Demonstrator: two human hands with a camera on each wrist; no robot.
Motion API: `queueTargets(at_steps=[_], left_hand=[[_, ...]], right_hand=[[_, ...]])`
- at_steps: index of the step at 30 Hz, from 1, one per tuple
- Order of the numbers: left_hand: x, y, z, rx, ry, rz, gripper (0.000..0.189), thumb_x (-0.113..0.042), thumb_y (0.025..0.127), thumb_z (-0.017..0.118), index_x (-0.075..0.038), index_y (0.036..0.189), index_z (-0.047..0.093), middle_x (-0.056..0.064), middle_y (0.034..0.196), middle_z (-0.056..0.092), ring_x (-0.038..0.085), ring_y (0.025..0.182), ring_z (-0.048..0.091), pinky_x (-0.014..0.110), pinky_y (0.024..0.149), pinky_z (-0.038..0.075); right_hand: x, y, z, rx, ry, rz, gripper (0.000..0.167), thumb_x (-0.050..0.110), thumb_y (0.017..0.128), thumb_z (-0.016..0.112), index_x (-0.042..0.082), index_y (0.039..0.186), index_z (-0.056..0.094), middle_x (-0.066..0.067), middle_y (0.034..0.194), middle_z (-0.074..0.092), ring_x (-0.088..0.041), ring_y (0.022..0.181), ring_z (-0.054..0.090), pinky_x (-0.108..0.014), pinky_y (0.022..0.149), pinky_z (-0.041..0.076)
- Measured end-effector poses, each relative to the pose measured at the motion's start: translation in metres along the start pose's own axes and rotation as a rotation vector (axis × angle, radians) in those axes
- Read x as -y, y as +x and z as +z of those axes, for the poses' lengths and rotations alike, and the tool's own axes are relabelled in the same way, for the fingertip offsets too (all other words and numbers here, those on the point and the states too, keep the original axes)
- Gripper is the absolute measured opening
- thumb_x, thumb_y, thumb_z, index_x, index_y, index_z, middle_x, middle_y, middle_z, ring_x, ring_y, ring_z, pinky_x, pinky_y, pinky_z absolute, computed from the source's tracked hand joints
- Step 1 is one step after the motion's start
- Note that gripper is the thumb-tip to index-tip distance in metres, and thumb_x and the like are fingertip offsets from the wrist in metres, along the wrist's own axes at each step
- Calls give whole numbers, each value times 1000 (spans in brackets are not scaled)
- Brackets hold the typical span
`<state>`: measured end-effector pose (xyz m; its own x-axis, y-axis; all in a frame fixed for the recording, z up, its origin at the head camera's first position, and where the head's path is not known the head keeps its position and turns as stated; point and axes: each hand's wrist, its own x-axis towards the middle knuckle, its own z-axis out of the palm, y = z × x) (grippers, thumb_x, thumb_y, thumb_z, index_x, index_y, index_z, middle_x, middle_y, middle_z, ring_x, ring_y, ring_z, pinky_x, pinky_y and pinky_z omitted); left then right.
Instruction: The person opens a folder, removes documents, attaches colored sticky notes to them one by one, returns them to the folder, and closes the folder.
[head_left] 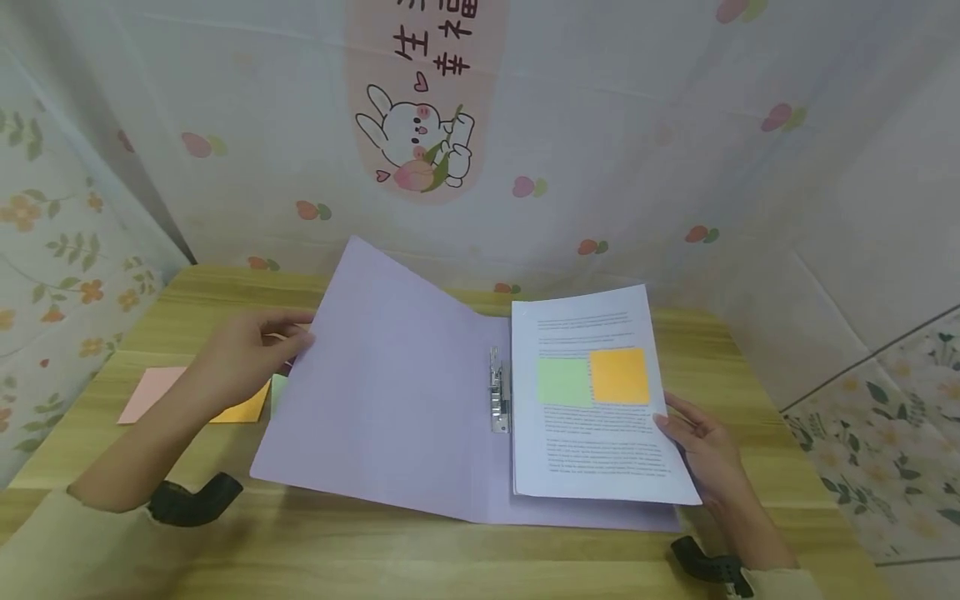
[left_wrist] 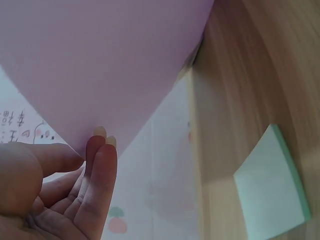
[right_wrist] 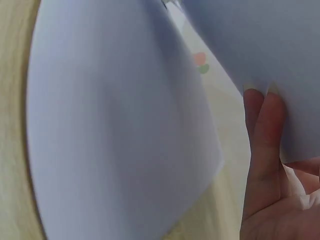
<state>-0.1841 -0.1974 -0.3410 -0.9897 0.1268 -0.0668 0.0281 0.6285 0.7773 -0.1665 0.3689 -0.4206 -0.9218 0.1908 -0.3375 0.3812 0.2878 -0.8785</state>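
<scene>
A light purple binder folder (head_left: 390, 392) lies spread on the table, its left cover tilted up. My left hand (head_left: 251, 354) pinches the outer edge of that cover between thumb and fingers; the left wrist view shows the grip at a corner of the purple cover (left_wrist: 100, 60). A metal clip (head_left: 498, 392) sits near the folder's spine. On the right side is a stack of printed paper (head_left: 600, 454) with a green sticky note (head_left: 565, 382) and an orange sticky note (head_left: 619, 376) on it. The fingers and thumb of my right hand (head_left: 705, 450) pinch the paper's right edge, which is lifted.
Left of the folder are a pink sticky pad (head_left: 153, 392), an orange one (head_left: 243, 408) and a green one (left_wrist: 272, 192), partly hidden in the head view. The wooden table (head_left: 375, 554) meets a printed curtain (head_left: 615, 167) behind.
</scene>
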Motion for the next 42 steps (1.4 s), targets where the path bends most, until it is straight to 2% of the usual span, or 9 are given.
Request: queueTargets(at_steps=[4, 9, 13, 18, 23, 33, 37, 42], left_hand=[[1, -3, -7, -13, 13, 3, 48, -26, 103, 60, 1, 143, 54, 23, 121, 69, 25, 92, 76, 27, 73, 61], [0, -4, -9, -44, 35, 20, 46, -25, 103, 59, 1, 141, 56, 21, 116, 70, 22, 89, 76, 27, 71, 61], [2, -4, -11, -74, 34, 33, 44, -25, 104, 58, 0, 140, 57, 19, 114, 69, 11, 88, 74, 21, 70, 60], [7, -5, -15, -101, 36, 34, 44, -26, 103, 58, -2, 139, 59, 20, 115, 70, -2, 85, 71, 18, 68, 59], [11, -6, -18, -131, 66, 42, 40, -25, 103, 59, -2, 136, 62, 19, 111, 70, -4, 82, 70, 20, 67, 60], [13, -4, -21, -146, 63, 6, 42, -27, 103, 57, -1, 136, 62, 26, 120, 70, -12, 77, 64, 17, 65, 58], [14, -3, -19, -160, 47, 7, 40, -25, 103, 57, 0, 135, 62, 25, 117, 70, -9, 81, 66, 17, 65, 58], [19, -5, -18, -157, 14, 3, 42, -27, 103, 57, 0, 136, 62, 25, 122, 68, -14, 81, 62, 17, 65, 57]], right_hand=[[-5, 2, 4, 30, 4, -21, 67, 31, 101, 62, 14, 159, 33, 27, 97, 69, -3, 89, 72, -25, 76, 61], [-12, 5, 13, 78, 18, -21, 65, 28, 103, 60, 14, 159, 31, 22, 104, 72, -5, 91, 74, -27, 78, 62], [-13, 7, 21, 87, 28, -11, 63, 26, 104, 59, 16, 160, 31, 15, 112, 72, -6, 94, 73, -28, 80, 62], [-10, 9, 27, 86, 19, -8, 62, 27, 104, 57, 16, 160, 31, 13, 114, 71, -6, 94, 73, -27, 81, 61], [-8, 9, 29, 87, 5, -5, 63, 28, 104, 57, 15, 160, 31, 11, 114, 70, -6, 94, 73, -27, 81, 62], [-6, 6, 32, 113, 6, 0, 63, 30, 105, 56, 15, 160, 29, 10, 117, 72, -7, 95, 74, -28, 82, 61], [-6, 5, 33, 104, 28, 9, 62, 29, 105, 55, 15, 160, 28, 15, 111, 71, -5, 95, 73, -26, 82, 61], [-5, 5, 37, 89, 41, 17, 60, 26, 105, 54, 17, 160, 30, 13, 112, 71, -6, 95, 73, -26, 83, 61]])
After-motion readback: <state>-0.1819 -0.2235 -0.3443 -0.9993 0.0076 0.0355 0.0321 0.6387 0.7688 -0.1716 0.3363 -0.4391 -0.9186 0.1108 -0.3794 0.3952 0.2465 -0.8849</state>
